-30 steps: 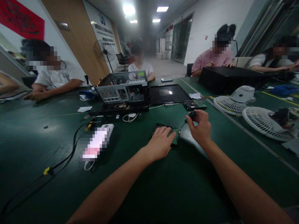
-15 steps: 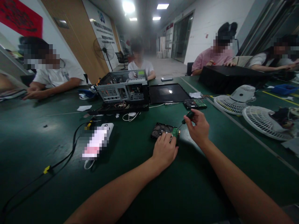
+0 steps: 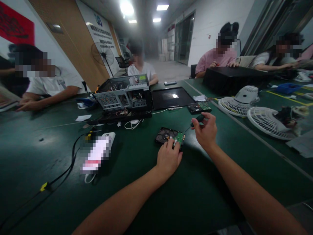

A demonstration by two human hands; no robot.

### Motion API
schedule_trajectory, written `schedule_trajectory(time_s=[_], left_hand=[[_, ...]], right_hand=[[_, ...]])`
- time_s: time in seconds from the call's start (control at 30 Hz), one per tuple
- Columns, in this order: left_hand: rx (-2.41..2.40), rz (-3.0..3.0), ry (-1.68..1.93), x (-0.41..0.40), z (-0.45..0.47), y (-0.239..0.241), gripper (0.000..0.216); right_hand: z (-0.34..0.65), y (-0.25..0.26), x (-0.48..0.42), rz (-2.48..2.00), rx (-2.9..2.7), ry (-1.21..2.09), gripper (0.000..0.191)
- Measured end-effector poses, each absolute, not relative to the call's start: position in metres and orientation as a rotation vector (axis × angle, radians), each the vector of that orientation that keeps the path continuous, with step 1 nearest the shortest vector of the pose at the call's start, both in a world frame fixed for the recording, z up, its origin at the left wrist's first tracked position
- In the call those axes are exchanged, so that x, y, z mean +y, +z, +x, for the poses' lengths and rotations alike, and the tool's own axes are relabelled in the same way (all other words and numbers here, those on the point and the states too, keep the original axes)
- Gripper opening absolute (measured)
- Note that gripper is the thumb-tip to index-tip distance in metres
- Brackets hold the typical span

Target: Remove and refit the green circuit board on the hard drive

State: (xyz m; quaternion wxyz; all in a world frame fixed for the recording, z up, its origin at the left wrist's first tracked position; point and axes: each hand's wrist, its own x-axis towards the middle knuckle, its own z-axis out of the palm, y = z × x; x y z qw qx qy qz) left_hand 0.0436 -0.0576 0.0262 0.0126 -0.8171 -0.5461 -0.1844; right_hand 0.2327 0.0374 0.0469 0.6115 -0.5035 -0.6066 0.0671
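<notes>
A hard drive (image 3: pixel 162 134) lies on the green table with its green circuit board facing up. My left hand (image 3: pixel 169 157) grips the drive's near edge, its fingers resting on the board. My right hand (image 3: pixel 205 131) is closed around the dark handle of a screwdriver (image 3: pixel 199 119). The thin shaft points down and left, its tip beside the drive's right end; whether it touches is too small to tell. Behind my right hand lies a second hard drive (image 3: pixel 199 108), also with a green board.
An opened computer case (image 3: pixel 122 98) stands at the back, beside a black panel (image 3: pixel 172 97). White fan parts (image 3: pixel 262 122) lie on the right. A lit phone (image 3: pixel 97 153) and a black cable (image 3: pixel 73 156) are on the left. Several people sit around the table (image 3: pixel 137 209).
The view has shifted slightly, so most things sit a little further left. The screwdriver's tip has drawn back a little from the drive's board. My left hand keeps its grip.
</notes>
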Motion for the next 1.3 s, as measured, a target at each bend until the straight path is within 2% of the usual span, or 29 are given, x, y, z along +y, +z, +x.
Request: schedule_trajectory(time_s=[0.13,0.43,0.83,1.0,1.13,1.3], left_hand=[[-1.707,-2.564,-0.633,-0.052,0.042,0.025,0.033],[-1.711,-2.567,-0.678,-0.046,0.04,0.025,0.026],[-1.672,-2.613,-0.771,-0.04,0.033,0.021,0.027],[-1.692,-2.609,-0.77,-0.037,0.032,0.021,0.026],[-1.693,-2.631,-0.765,-0.034,0.028,0.022,0.028],[-1.663,-2.665,-0.769,-0.031,0.023,0.023,0.032]], right_hand=[[0.232,0.046,0.039,-1.128,-1.397,0.232,0.047],[0.235,0.048,0.035,-1.088,-1.588,0.071,0.032],[0.236,0.043,0.038,-1.119,-1.606,0.103,0.047],[0.238,0.04,0.04,-1.137,-1.564,0.048,0.043],[0.238,0.042,0.04,-1.146,-1.552,0.042,0.046],[0.237,0.046,0.037,-1.202,-1.582,-0.044,0.033]])
